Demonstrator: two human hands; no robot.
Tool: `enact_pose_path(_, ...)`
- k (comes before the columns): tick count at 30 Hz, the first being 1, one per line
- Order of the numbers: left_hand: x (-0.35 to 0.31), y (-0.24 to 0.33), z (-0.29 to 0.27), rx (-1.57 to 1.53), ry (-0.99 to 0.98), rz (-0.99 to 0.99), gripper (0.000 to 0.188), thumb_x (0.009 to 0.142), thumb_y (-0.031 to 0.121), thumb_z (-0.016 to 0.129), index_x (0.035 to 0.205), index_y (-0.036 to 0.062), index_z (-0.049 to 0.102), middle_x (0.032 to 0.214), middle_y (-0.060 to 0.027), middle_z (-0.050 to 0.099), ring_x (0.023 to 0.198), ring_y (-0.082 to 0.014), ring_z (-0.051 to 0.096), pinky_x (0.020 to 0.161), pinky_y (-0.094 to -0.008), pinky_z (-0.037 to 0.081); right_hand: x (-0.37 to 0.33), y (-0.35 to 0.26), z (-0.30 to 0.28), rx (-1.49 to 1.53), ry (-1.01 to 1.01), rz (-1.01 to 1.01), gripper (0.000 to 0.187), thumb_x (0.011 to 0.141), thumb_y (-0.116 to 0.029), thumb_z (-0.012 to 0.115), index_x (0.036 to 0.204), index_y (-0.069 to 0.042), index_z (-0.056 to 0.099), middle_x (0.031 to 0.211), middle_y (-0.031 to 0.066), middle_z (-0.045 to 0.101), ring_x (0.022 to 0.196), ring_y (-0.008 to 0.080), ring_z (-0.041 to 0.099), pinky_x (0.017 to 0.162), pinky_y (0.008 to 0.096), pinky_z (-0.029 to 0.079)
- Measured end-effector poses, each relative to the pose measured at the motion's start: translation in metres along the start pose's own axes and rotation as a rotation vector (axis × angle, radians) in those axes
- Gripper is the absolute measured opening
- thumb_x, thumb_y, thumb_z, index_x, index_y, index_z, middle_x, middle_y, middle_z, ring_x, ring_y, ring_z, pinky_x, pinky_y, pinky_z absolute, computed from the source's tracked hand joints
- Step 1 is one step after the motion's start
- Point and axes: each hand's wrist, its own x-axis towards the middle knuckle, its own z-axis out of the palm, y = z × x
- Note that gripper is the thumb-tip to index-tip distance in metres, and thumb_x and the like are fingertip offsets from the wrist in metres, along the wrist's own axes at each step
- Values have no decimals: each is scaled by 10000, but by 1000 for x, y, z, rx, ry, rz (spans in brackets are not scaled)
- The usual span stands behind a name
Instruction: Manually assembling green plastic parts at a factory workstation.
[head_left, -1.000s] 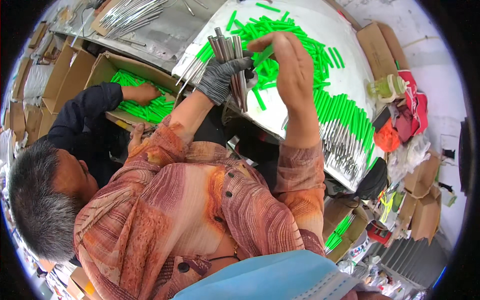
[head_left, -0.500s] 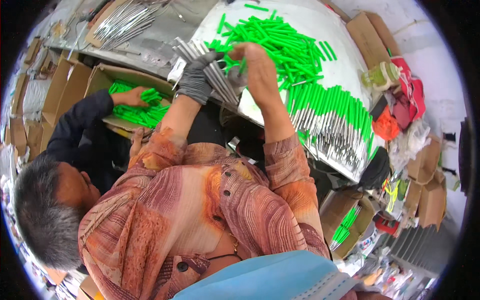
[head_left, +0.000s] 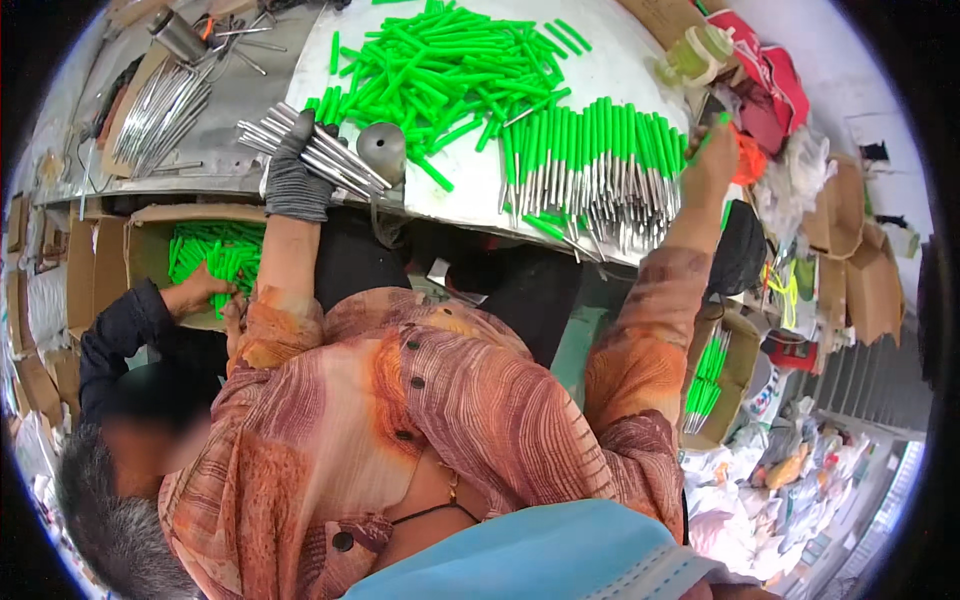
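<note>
My left hand [head_left: 298,172], in a dark grey glove, is closed around a bundle of bare metal rods [head_left: 335,160] over the table edge. Beside it stands a round metal piece with a hole [head_left: 381,152]. Loose green tubes [head_left: 450,70] lie heaped beyond. My right hand [head_left: 712,160], bare, is closed at the right end of a row of metal rods with green sleeves [head_left: 590,150]. A green end pokes out above its fingers; the rest of that piece is hidden.
A co-worker's hand [head_left: 197,290] reaches into a cardboard box [head_left: 150,250] of green tubes at the left. More bare rods [head_left: 165,115] lie at the back left. Another carton [head_left: 738,372] with sleeved rods stands at lower right, and a greenish bottle [head_left: 695,55] at the back right.
My right hand has swung from beside the left hand to the far right end of the sleeved rods. The left keeps its bundle. The whole view has shifted.
</note>
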Motion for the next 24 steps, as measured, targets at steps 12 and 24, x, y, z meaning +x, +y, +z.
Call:
enact_pose_path(12,-4,-3,-9,42,165,140,268,695,107,728,899,14,581,829,-78,605,719,-217,584,664,-332,505,-168,-38,175,641,-443,-176,366,907,-148,487,1151,21,274,1036,191,559,763,225,623,603,281,513)
enact_pose_path(24,-12,3,-15,74,187,234,344,679,116,748,956,21,567,845,-79,597,729,-209,588,663,-326,506,-202,-26,216,500,-509,-442,478,866,-118,560,1261,-10,313,912,115,603,750,158,610,675,255,476)
